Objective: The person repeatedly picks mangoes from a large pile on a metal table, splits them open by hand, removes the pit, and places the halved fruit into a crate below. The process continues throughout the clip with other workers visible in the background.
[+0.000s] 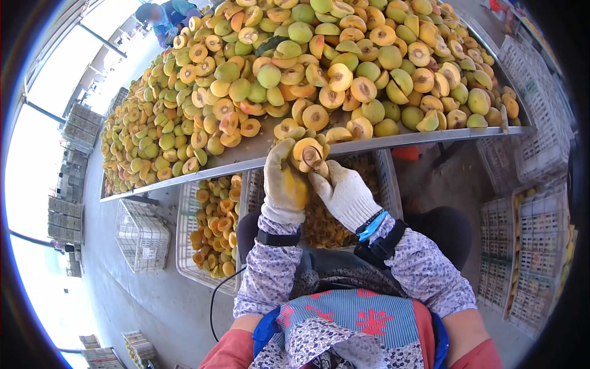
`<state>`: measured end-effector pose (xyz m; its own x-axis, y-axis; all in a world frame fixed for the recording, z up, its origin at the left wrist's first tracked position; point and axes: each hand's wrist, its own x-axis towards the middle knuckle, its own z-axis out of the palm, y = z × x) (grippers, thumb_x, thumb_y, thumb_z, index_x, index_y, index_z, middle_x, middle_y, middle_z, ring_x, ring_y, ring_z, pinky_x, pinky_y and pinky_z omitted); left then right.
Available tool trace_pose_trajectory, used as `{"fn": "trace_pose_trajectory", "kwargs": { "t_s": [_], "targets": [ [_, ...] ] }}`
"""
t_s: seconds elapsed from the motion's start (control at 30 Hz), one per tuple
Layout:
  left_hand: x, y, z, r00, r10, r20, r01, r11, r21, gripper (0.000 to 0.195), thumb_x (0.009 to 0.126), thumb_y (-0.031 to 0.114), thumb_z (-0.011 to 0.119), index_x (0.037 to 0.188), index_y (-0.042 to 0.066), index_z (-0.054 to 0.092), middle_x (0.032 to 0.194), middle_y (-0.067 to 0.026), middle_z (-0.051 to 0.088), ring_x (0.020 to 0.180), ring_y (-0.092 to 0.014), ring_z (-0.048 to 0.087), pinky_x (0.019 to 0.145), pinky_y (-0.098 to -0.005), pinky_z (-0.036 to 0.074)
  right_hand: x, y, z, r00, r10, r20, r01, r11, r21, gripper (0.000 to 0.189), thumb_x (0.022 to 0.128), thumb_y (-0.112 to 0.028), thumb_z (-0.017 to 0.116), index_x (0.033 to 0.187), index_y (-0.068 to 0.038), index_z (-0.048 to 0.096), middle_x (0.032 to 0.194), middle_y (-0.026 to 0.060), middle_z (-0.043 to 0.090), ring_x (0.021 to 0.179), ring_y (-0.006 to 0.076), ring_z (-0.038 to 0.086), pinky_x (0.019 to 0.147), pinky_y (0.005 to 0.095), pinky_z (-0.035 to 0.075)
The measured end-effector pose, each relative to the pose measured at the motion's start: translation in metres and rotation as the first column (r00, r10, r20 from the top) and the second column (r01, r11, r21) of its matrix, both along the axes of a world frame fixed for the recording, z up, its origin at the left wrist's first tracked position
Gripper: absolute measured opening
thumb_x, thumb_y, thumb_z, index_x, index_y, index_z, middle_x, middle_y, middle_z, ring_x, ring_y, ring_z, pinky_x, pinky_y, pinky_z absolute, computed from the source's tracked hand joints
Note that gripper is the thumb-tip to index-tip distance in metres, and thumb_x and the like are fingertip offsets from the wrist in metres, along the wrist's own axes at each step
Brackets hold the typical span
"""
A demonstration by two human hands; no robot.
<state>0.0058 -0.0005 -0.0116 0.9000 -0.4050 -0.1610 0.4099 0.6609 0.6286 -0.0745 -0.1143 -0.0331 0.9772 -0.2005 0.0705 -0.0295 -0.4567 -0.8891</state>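
Note:
My left hand [285, 182], in a yellow-stained work glove, holds a halved yellow peach [299, 148] with its cut face up, just over the front edge of a metal table [258, 164]. My right hand [348, 191], in a white knit glove, grips a pitting tool [321, 169] with a short handle and a thin curved metal loop. The loop lies against the middle of the cut face, around the pit. More fruit shows just behind the left fingers; whether that hand holds it too, I cannot tell. Halved peaches [315, 117], many with pits, are heaped behind my hands.
Below the table, a white plastic crate [183, 244] holds pitted halves. Another crate [388, 182] with scraps stands between my knees. A white crate [142, 237] sits on the floor at left. Stacked crates [539, 249] line the right. A person [161, 20] is beyond the heap.

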Motion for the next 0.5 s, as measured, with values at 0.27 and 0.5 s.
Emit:
{"fn": "trace_pose_trajectory", "kwargs": {
  "t_s": [0.27, 0.5],
  "targets": [
    [0.001, -0.001, 0.0, 0.998, 0.064, 0.007, -0.063, 0.943, 0.327, 0.035, 0.103, 0.039, 0.059, 0.104, 0.004, 0.058, 0.101, -0.0127, 0.066, 0.084, -0.026, 0.069, 0.075, -0.0403, 0.061, -0.003, 0.005, -0.008, 0.988, 0.094, -0.126, -0.09, 0.995, 0.038, 0.041, 0.1, -0.041, 0.058, 0.112, -0.002, 0.065, 0.094, 0.026, 0.071, 0.091, 0.0453, 0.068, 0.079, 0.0519, 0.054],
    [-0.004, 0.012, 0.01, 0.964, -0.134, 0.231, -0.016, 0.836, 0.549, 0.033, 0.105, 0.036, 0.057, 0.103, 0.003, 0.057, 0.093, -0.0135, 0.066, 0.078, -0.025, 0.068, 0.07, -0.0355, 0.06, -0.004, 0.008, -0.002, 0.962, 0.114, -0.248, -0.116, 0.993, 0.009, 0.039, 0.102, -0.038, 0.059, 0.114, -0.001, 0.066, 0.097, 0.0253, 0.072, 0.094, 0.0426, 0.07, 0.081, 0.0469, 0.056]
  ]
}}
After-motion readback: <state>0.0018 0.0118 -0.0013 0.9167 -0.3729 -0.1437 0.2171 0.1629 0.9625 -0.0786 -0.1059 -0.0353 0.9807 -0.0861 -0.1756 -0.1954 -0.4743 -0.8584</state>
